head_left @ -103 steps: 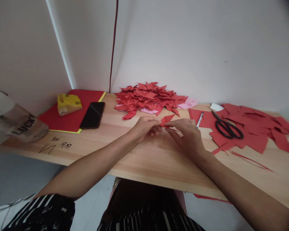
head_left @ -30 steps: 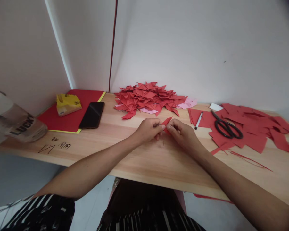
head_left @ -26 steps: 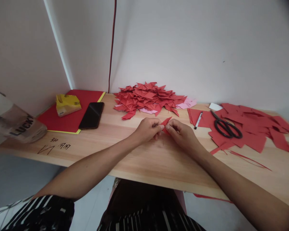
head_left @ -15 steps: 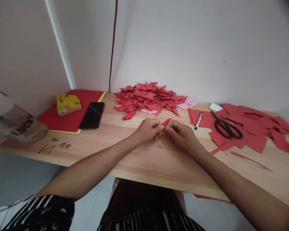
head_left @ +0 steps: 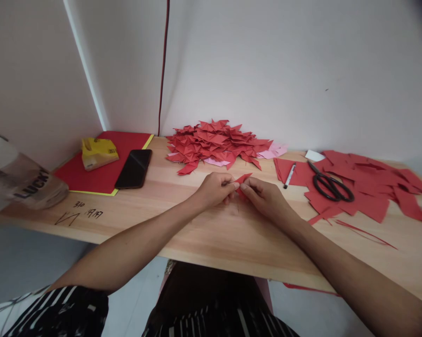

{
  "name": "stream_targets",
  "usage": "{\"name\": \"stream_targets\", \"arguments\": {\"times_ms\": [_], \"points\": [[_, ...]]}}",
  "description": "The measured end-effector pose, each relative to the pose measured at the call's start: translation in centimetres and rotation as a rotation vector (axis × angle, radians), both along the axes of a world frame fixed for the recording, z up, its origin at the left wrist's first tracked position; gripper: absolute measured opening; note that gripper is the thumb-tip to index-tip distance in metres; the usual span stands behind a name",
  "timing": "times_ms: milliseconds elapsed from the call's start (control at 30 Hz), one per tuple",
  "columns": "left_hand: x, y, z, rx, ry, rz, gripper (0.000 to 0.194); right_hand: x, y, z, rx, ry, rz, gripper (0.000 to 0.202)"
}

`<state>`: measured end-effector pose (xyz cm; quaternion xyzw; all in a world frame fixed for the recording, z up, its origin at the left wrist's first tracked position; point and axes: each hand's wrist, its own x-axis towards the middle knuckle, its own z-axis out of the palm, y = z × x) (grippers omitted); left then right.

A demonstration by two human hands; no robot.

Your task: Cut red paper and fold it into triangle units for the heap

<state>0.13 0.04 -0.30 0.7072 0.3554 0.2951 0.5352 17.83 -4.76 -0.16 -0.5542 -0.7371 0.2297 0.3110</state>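
Between my two hands is a small folded piece of red paper (head_left: 243, 178), its pointed tip showing above the fingers. My left hand (head_left: 218, 188) pinches it from the left with thumb and fingertips. From the right, my right hand (head_left: 260, 191) pinches the same paper, thumb on the near side. Fingers cover most of the fold. Just beyond the hands lies a heap of folded red paper pieces (head_left: 214, 142) with a few pink ones (head_left: 274, 150) at its lower edge.
To the right, black-handled scissors (head_left: 332, 187) rest on loose red paper sheets (head_left: 368, 182), near a marker (head_left: 290, 176). At left are a phone (head_left: 134, 168), a yellow packet (head_left: 99, 153) on red sheets (head_left: 91, 180), and a clear bottle (head_left: 39, 185). Behind the wooden table (head_left: 197, 234) stands a wall.
Almost nothing differs. The fingers on the red paper have shifted very slightly, and the whole view has moved a little.
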Motion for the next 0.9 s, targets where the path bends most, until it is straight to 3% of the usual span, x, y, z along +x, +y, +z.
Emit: {"name": "stream_targets", "arguments": {"times_ms": [900], "points": [[0.06,-0.04,0.05,0.030,0.007,0.019,0.024,0.00,-0.12,0.09,-0.011,-0.035,0.006,0.031]]}}
